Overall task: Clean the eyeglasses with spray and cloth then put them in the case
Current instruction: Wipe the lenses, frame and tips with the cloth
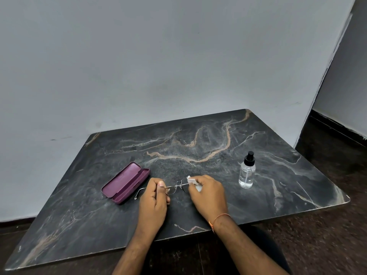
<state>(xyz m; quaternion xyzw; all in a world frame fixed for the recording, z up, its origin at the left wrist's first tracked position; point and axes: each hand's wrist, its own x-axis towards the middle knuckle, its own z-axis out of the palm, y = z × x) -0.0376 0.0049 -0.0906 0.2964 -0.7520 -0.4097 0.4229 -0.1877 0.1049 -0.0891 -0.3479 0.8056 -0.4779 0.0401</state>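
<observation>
Thin-framed eyeglasses [174, 187] hang just above the dark marble table [198, 145], held between both hands. My left hand [154, 199] pinches the frame at its left lens, and one temple arm sticks out to the left. My right hand [207, 192] presses a small white cloth [192, 180] onto the right lens. A purple glasses case [125, 182] lies open to the left of my hands. The clear spray bottle [246, 173] with a black nozzle stands upright to the right.
The table stands against a plain grey wall [158, 66]. Its near edge runs just under my wrists, with dark floor [317, 245] beyond it at the right. An orange thread is tied around my right wrist.
</observation>
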